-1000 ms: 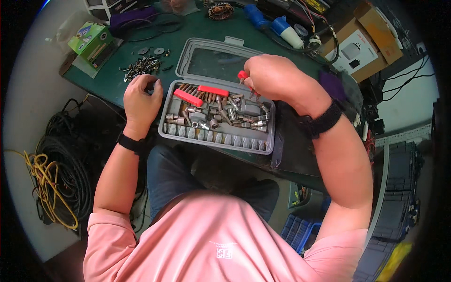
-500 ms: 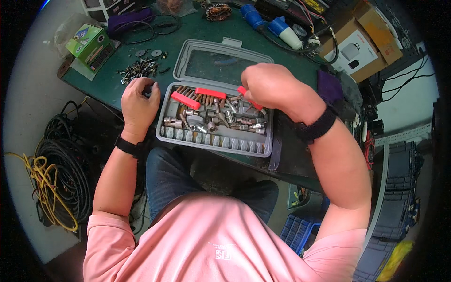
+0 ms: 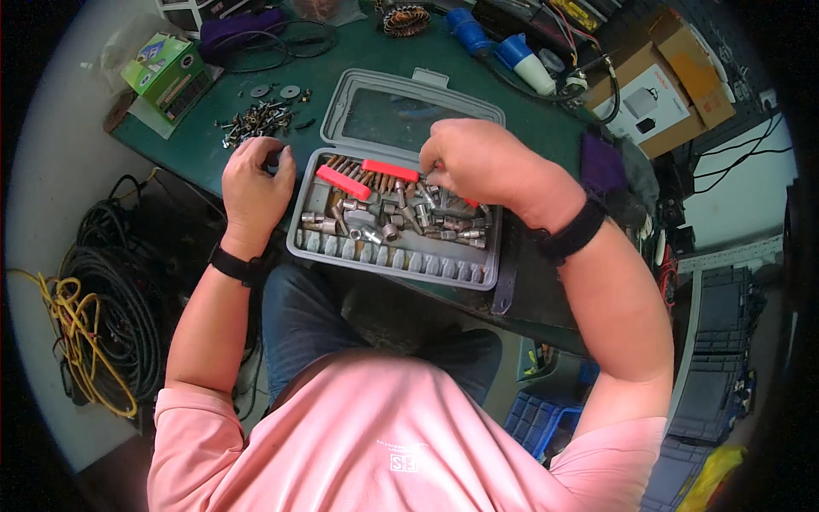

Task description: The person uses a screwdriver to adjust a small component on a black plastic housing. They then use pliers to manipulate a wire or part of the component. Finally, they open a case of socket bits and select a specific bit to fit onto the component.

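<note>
My left hand is curled beside the left rim of the grey case, fingertips near a pile of small screws and bolts; what it holds, if anything, is hidden. My right hand is closed over the case's upper right, gripping a red bit holder mostly hidden under it. Two other red holders lie among rusty bits; loose metal sockets fill the middle, above a row of empty slots. The clear lid lies folded back.
The green table carries a green box, washers, a copper coil, blue plugs and a cardboard box. Black and yellow cables are at lower left; grey crates stand at right.
My right hand has moved down and a little left over the case, taking the red holder lower among the sockets. My left hand has stayed nearly still.
</note>
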A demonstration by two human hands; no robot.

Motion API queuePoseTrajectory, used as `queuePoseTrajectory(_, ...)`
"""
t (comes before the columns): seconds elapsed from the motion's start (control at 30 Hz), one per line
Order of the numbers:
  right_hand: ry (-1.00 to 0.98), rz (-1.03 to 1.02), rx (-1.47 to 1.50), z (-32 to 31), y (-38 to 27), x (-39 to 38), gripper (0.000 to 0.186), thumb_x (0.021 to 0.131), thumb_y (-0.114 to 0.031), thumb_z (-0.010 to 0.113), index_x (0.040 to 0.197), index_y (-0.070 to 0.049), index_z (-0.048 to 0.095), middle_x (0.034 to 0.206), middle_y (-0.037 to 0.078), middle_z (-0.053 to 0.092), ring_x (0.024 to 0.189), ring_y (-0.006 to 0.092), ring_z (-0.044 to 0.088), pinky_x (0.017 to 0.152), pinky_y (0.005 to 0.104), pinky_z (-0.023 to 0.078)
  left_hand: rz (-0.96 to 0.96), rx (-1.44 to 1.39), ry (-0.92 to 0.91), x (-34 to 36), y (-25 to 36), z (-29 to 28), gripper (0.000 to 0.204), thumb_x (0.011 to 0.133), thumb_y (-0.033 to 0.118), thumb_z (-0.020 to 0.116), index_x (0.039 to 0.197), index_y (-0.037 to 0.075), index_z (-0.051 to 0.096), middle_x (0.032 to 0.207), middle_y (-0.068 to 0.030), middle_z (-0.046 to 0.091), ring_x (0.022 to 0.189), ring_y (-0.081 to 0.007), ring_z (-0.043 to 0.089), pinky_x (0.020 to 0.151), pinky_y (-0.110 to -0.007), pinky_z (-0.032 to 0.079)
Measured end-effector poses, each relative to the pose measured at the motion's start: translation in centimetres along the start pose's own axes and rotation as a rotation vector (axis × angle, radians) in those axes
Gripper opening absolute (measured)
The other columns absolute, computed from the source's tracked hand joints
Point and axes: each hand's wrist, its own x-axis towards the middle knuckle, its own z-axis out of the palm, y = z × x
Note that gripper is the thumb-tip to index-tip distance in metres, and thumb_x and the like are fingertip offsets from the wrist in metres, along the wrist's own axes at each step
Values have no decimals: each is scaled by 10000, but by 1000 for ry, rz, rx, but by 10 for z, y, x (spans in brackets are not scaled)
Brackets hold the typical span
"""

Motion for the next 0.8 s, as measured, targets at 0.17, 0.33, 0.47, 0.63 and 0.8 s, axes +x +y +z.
queuePoseTrajectory(0.17, 198, -93, -28, 15, 5, -3, 134, 720, -69, 575, 742, -28, 700, 791, 196, 668, 773, 380, 662, 671, 454, 537, -14, -22, -7, 1, 1, 0, 81, 780, 86, 658, 782, 11, 626, 720, -105, 602, 668, -264, 599, 634, -351, 470)
queuePoseTrajectory(0.33, 191, -98, -103, 17, 4, -5, 131, 729, -50, 572, 726, -14, 697, 787, 206, 671, 779, 364, 674, 651, 442, 548, -29, -22, -7, 1, 2, -1, 82, 779, 85, 658, 782, 10, 624, 720, -107, 600, 668, -263, 598, 634, -351, 469)
queuePoseTrajectory(0.47, 216, -32, -192, 16, -10, -8, 116, 734, -56, 590, 713, -24, 699, 780, 203, 676, 772, 333, 687, 643, 421, 556, -1, -6, -5, 0, 0, 0, 85, 779, 85, 660, 788, 8, 625, 722, -108, 601, 673, -264, 600, 638, -353, 472)
queuePoseTrajectory(0.63, 278, -49, -246, 23, -13, -11, 83, 729, -21, 576, 712, 2, 654, 797, 170, 616, 778, 348, 646, 678, 423, 536, -35, -12, -24, 1, 3, -2, 88, 778, 88, 662, 792, 9, 626, 730, -108, 604, 680, -264, 603, 640, -350, 475)
queuePoseTrajectory(0.8, 219, -97, -172, 21, -8, -12, 77, 722, -71, 605, 774, -24, 639, 839, 153, 597, 795, 349, 628, 695, 436, 523, -26, -15, -17, 0, 0, -1, 89, 775, 93, 665, 796, 13, 631, 739, -108, 609, 677, -261, 604, 634, -347, 477)
